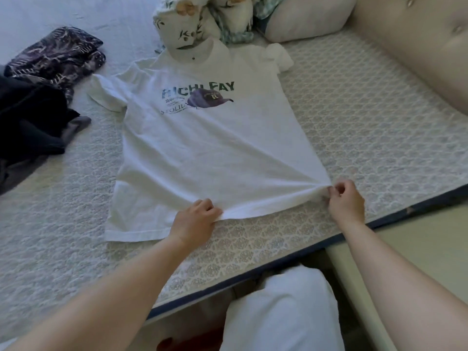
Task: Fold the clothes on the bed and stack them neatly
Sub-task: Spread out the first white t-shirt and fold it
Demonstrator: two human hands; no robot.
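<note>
Near the bed's (pixel 367 127) front edge, the white T-shirt (pixel 202 153) lies print-up; left hand (pixel 196 219) and right hand (pixel 345 198) each pinch its hem, probably pulling it flat for folding.

1. The head view is lit by soft, even daylight with a cool, bluish cast.
2. The far left of the bed (pixel 63 11) is the brightest area and looks washed out.
3. Shadows are faint; the dark clothes (pixel 27 117) lose detail.
4. Wide-angle distortion bends the mattress edge and stretches the forearms.
5. Focus is slightly soft overall, and the shirt print (pixel 200 97) is partly smeared.
</note>
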